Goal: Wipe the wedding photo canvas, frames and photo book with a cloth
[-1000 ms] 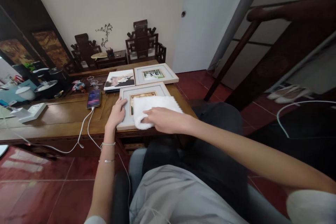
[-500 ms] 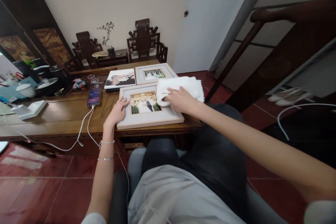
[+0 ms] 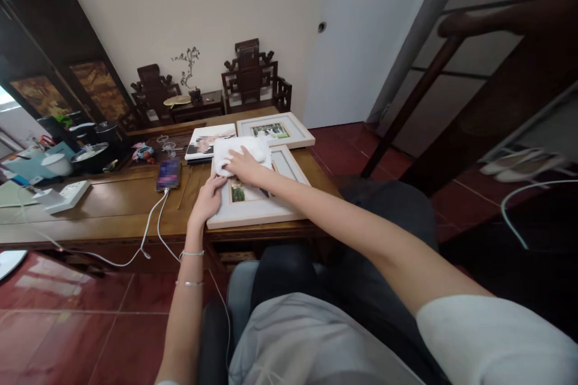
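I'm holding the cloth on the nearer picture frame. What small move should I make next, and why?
I'd probably slide the white cloth rightward along the far side of the nearer frame. Your right hand has it over the far left corner, right by your left hand at the left edge, while the right side lies uncovered.

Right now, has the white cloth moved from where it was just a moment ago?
Yes, leftward. Against the nearer picture frame, the white cloth has gone from the right side to the far left corner.
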Demonstrator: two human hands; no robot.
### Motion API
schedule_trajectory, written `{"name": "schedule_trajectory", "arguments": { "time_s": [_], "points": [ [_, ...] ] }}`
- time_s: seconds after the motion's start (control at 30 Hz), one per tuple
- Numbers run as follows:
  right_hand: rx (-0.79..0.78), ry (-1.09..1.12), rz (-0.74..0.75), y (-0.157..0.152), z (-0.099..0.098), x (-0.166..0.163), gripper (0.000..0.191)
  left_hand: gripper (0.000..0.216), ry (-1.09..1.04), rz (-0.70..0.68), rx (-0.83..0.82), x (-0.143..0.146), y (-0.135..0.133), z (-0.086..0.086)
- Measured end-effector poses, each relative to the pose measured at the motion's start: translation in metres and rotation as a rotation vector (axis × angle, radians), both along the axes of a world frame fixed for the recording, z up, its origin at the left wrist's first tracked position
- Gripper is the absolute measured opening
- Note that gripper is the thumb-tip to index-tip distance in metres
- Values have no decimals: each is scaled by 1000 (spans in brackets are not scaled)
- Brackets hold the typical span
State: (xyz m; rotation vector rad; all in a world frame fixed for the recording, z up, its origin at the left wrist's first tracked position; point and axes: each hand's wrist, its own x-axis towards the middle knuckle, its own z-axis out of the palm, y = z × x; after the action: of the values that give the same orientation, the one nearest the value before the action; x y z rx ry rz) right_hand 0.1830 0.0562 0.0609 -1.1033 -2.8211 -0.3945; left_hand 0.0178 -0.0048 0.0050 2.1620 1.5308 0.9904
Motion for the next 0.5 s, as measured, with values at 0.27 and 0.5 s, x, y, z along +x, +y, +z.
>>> {"name": "schedule_trajectory", "arguments": {
  "time_s": [0.27,0.5],
  "points": [
    [-119,-113,-304,10,16,76,44,47,6,16,10,0,1,-3],
    [-141,-202,-340,-27,21,123,48,47,47,38,31,0,1,-3]
  ]
}}
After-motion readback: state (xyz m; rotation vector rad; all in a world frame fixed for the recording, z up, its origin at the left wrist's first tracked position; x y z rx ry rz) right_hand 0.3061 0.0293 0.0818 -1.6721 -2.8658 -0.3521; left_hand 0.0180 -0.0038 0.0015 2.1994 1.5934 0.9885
